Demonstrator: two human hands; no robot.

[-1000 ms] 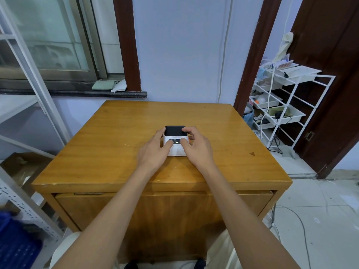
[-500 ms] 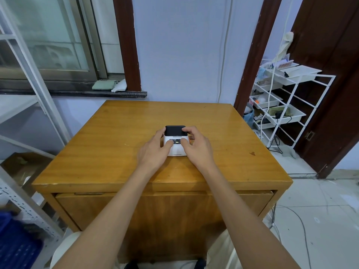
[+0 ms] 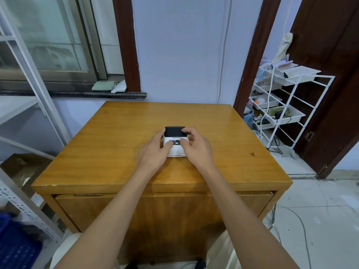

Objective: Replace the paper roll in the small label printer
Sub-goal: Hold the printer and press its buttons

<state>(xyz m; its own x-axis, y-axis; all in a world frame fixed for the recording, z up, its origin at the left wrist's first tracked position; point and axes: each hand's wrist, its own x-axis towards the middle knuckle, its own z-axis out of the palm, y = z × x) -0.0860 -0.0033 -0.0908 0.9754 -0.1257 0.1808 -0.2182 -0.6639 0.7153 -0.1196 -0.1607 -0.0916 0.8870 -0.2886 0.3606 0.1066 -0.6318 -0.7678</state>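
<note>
A small label printer (image 3: 175, 150), white with a black lid at its far end, sits in the middle of a wooden table (image 3: 108, 144). My left hand (image 3: 153, 152) grips its left side, thumb pressed on the white front panel. My right hand (image 3: 196, 148) grips the right side, thumb on the panel and fingers curled over the lid's far right corner. A small lit indicator shows between the thumbs. The lid is closed. No paper roll is visible.
A white wire rack (image 3: 285, 105) with trays and cables stands to the right, by a dark door (image 3: 334, 74). A metal shelf frame (image 3: 29, 78) and a blue crate (image 3: 15, 247) are on the left. A window sill (image 3: 77, 93) runs behind the table.
</note>
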